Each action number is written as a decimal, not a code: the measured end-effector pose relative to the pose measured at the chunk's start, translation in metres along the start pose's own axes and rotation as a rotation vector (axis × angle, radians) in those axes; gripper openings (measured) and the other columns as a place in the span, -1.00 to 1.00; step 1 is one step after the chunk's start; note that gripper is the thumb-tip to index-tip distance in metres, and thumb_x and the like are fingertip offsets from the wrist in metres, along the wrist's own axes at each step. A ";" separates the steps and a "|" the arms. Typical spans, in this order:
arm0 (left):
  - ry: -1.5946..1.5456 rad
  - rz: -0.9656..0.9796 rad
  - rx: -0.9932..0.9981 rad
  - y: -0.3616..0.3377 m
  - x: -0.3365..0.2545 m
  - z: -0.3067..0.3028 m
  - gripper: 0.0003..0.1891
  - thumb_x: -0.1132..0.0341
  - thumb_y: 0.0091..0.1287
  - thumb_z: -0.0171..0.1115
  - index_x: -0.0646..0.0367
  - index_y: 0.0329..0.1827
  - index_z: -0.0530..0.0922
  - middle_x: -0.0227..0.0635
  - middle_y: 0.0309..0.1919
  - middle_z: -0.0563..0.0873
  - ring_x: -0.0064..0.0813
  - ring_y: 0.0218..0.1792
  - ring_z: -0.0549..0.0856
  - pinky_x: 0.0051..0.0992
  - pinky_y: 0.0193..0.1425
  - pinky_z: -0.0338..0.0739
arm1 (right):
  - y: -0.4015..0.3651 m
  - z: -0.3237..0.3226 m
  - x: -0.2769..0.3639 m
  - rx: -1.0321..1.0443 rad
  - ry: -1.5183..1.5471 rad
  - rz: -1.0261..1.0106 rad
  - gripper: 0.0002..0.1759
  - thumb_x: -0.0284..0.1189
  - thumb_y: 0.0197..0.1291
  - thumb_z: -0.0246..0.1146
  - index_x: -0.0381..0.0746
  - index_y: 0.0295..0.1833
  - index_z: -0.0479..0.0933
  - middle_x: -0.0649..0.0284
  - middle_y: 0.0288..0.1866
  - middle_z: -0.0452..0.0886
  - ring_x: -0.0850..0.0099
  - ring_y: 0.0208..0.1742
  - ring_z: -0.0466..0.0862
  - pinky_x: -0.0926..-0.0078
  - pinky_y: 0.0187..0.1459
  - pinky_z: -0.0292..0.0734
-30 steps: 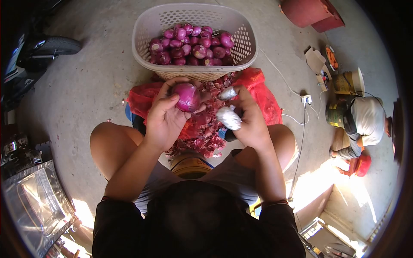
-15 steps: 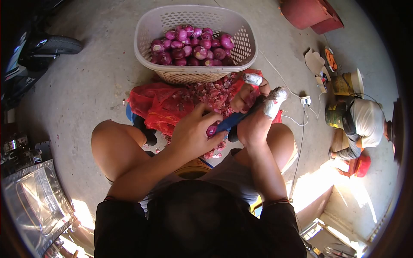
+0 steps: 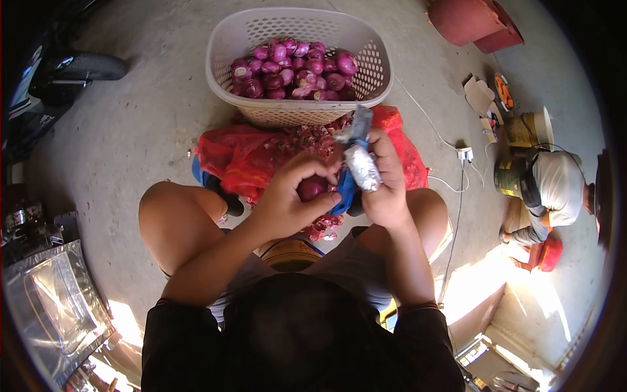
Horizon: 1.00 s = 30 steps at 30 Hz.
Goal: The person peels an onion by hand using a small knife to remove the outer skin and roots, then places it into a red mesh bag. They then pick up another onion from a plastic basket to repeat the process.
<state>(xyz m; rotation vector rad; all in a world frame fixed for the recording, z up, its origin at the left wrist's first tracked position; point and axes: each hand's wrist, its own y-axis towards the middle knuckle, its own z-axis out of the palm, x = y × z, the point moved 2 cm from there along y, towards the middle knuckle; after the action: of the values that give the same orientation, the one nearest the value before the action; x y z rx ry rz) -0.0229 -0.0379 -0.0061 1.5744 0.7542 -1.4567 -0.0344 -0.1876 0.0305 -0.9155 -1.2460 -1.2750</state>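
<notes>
My left hand (image 3: pixel 290 196) is wrapped round a red onion (image 3: pixel 312 188). Right beside it, my right hand (image 3: pixel 384 179) grips a knife (image 3: pixel 361 122) with a blue handle, its blade pointing up and away from me. Silvery wrapping (image 3: pixel 362 168) covers the thumb of that hand. Beneath both hands lies a red mesh sack (image 3: pixel 228 160) strewn with onion skins (image 3: pixel 307 138). Beyond the sack, a perforated basket (image 3: pixel 297 112) holds several red onions (image 3: pixel 281 72).
Red tubs (image 3: pixel 460 21) stand at the upper right. Below them are an opened carton (image 3: pixel 480 98), a bucket (image 3: pixel 530 127), a power socket (image 3: pixel 464 154) with cables, and another person (image 3: pixel 555 183) bending down. A motorbike wheel (image 3: pixel 91 66) shows at the upper left.
My right hand has turned, bringing the knife blade upright into view, and its wrapped thumb has moved left and down. The onion shows more in my left hand.
</notes>
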 end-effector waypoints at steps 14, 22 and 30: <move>-0.888 -0.323 -0.062 0.005 -0.029 -0.028 -0.58 0.25 0.41 -0.02 0.23 0.27 0.28 -0.24 0.07 0.48 -0.41 0.09 0.52 -0.32 0.18 0.45 | -0.003 -0.005 -0.001 0.099 -0.722 -0.040 -0.59 -0.27 -0.13 0.47 -0.23 -0.22 0.47 0.20 -0.48 0.53 0.31 -0.55 0.57 0.42 -0.51 0.42; -0.814 -0.307 -0.071 0.005 -0.026 -0.029 -0.54 0.16 0.40 0.06 0.24 0.26 0.32 -0.29 0.04 0.54 -0.50 0.09 0.52 -0.44 0.21 0.40 | 0.009 -0.006 0.003 0.137 -0.778 -0.163 -0.63 -0.32 -0.13 0.47 -0.29 -0.36 0.44 0.21 -0.54 0.49 0.37 -0.52 0.52 0.44 -0.46 0.39; -0.854 -0.329 -0.064 0.005 -0.024 -0.027 -0.53 0.16 0.40 0.06 0.28 0.26 0.32 -0.29 0.06 0.55 -0.50 0.10 0.53 -0.43 0.23 0.39 | 0.013 -0.005 0.000 0.138 -0.744 -0.132 -0.62 -0.28 -0.15 0.42 -0.29 -0.34 0.44 0.09 -0.51 0.46 0.07 -0.44 0.53 0.25 -0.44 0.38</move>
<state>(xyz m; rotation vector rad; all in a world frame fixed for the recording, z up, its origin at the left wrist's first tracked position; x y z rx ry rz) -0.0095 -0.0140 0.0173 0.6566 0.5351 -2.0920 -0.0211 -0.1909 0.0317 -1.2777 -1.9691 -0.9471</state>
